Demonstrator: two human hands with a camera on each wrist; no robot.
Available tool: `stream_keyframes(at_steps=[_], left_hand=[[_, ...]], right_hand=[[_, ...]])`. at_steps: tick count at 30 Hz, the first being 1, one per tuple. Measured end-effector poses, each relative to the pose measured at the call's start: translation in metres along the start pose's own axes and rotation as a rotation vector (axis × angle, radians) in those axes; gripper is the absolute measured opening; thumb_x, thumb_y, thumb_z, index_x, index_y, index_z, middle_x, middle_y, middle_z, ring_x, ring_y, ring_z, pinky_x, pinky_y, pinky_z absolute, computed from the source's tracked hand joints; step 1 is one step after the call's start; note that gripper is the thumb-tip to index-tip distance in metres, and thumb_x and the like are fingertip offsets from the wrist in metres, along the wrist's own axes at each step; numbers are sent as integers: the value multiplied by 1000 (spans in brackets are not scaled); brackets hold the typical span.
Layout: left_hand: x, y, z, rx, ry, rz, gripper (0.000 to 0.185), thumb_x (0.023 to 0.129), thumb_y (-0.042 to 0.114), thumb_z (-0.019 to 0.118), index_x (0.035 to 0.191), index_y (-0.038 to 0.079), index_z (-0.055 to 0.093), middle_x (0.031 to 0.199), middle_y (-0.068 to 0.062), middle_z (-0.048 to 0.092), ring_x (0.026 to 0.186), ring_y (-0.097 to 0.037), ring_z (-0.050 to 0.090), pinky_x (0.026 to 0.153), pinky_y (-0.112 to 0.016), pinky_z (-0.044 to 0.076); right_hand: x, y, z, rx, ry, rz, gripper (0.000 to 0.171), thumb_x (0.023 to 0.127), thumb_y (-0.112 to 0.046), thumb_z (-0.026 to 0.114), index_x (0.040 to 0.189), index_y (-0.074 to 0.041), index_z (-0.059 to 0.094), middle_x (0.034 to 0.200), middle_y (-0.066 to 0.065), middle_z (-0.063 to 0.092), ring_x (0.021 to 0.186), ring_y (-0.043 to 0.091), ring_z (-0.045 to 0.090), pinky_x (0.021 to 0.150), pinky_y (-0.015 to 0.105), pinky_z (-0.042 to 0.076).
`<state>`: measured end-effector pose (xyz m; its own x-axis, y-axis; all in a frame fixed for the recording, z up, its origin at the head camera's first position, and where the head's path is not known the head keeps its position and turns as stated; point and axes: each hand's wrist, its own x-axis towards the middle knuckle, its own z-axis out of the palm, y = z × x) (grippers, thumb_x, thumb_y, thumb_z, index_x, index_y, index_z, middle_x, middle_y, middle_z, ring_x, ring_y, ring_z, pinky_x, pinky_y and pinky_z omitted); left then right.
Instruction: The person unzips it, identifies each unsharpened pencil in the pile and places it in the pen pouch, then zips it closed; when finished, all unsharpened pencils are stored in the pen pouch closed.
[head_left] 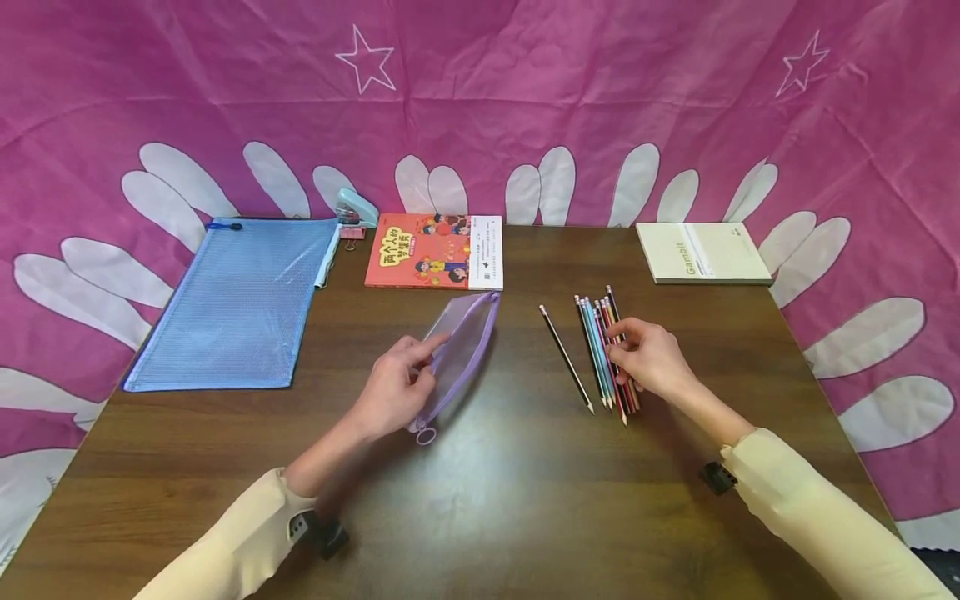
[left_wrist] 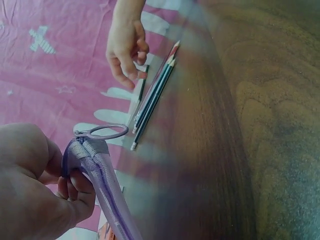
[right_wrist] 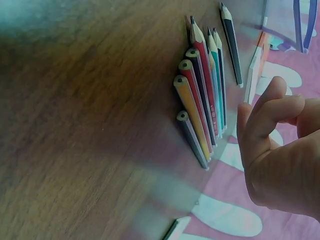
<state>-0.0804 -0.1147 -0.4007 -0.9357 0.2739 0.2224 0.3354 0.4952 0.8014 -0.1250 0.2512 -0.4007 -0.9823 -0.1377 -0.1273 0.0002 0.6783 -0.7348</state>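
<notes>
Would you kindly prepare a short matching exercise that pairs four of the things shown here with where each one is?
Things:
1. Blue zip folder
2. Purple-edged pouch
3. Cream notebook
4. Pencil cluster

Places:
A. In the grip of the left hand
B. Nearest the right hand
C. On the left side of the table
D. Near the table's far edge, on the right

Right pairs: 1-C, 2-A, 3-D, 4-B.
</notes>
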Motion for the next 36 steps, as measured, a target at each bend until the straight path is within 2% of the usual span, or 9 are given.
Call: stream_keyframes(at_steps=[8, 14, 26, 36], left_hand=[[-2, -2, 1, -12, -13, -9, 49, 86, -11, 59, 134, -2, 61, 91, -10, 55, 77, -21, 55, 64, -29, 54], [-2, -2, 1, -10, -24, -17, 49, 87, -10, 60, 135, -1, 61, 91, -8, 54, 78, -20, 55, 66, -30, 53], [-4, -3, 3, -34, -38, -23, 50, 87, -11, 60, 135, -1, 60, 91, -9, 54, 78, -20, 55, 64, -29, 53], [-5, -3, 4, -47, -33, -11, 50, 86, -12, 59, 134, -4, 60, 91, -10, 55, 76, -20, 56, 63, -28, 54]], right_hand=[[5, 3, 0, -7, -15, 22, 25, 93, -6, 64, 115, 5, 61, 71, 8, 67, 50, 23, 62, 40, 30, 46], [5, 5, -2, -11, -6, 16, 25, 92, -6, 64, 114, 5, 61, 65, 6, 63, 48, 28, 60, 40, 30, 45], [5, 6, -6, -32, 2, 13, 26, 91, -5, 64, 115, 6, 62, 64, 5, 63, 47, 26, 59, 39, 29, 43], [7, 10, -5, -61, -12, 47, 25, 91, -6, 64, 113, 6, 64, 62, 4, 63, 48, 25, 62, 39, 29, 44]])
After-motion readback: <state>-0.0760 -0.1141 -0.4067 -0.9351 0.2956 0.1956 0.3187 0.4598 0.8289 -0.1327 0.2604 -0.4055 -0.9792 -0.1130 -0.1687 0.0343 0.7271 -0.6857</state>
